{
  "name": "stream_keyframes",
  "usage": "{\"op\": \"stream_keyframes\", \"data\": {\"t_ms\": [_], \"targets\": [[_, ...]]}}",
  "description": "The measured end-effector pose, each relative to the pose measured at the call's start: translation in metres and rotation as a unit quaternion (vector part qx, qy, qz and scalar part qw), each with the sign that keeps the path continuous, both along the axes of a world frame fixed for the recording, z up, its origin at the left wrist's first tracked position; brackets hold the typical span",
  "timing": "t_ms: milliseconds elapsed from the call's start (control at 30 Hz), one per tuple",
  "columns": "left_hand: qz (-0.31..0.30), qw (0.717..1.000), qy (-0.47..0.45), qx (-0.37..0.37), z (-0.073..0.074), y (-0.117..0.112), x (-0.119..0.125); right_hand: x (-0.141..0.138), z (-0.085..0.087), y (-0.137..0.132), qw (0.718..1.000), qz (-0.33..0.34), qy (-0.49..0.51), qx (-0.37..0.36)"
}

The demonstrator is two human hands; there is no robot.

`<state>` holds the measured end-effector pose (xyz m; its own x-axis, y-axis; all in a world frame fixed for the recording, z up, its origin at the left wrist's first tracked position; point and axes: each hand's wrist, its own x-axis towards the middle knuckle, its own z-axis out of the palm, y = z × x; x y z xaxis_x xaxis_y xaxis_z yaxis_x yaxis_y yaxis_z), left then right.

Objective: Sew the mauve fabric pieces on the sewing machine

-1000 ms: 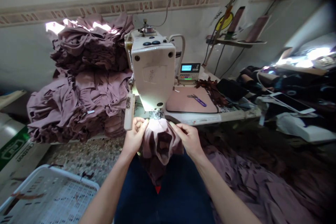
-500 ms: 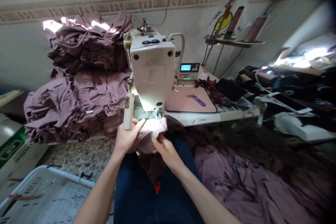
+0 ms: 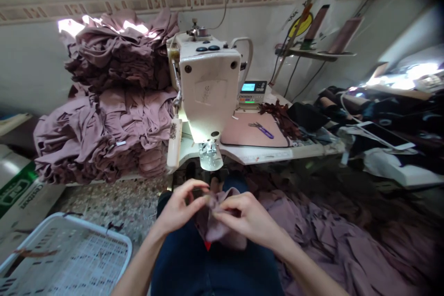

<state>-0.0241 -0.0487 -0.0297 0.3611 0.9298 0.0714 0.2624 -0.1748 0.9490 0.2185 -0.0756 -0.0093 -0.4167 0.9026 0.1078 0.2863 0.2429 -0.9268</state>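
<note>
Two hands, one mauve garment

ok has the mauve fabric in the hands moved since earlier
Yes. The mauve fabric has come back toward the person, off the sewing machine's presser foot, which stands bare, and sits between the left hand and right hand.

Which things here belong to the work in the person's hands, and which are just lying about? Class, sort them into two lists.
Part of the work: left hand, right hand, the mauve fabric pinched between them, the sewing machine, the stacked mauve garments.

Just lying about: purple-handled snips, phone, white plastic crate.
</note>
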Motion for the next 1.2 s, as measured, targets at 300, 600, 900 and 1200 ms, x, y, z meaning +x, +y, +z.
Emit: {"op": "stream_keyframes", "data": {"t_ms": [300, 600, 900, 1200], "targets": [[-0.137, 0.983, -0.015, -0.119, -0.012, -0.004, 0.010, 0.025, 0.004, 0.007, 0.999, 0.026, -0.045, -0.014], [-0.022, 0.997, -0.040, -0.068, 0.008, 0.008, -0.001, 0.017, -0.011, 0.019, 0.989, -0.108, 0.086, -0.051], [0.004, 0.992, 0.018, 0.125, 0.024, 0.022, 0.004, 0.010, 0.015, 0.020, 0.970, -0.201, 0.035, 0.133], [0.115, 0.991, -0.053, 0.041, 0.031, 0.033, 0.018, 0.011, 0.012, 0.052, 0.967, -0.235, 0.086, 0.056]]}}
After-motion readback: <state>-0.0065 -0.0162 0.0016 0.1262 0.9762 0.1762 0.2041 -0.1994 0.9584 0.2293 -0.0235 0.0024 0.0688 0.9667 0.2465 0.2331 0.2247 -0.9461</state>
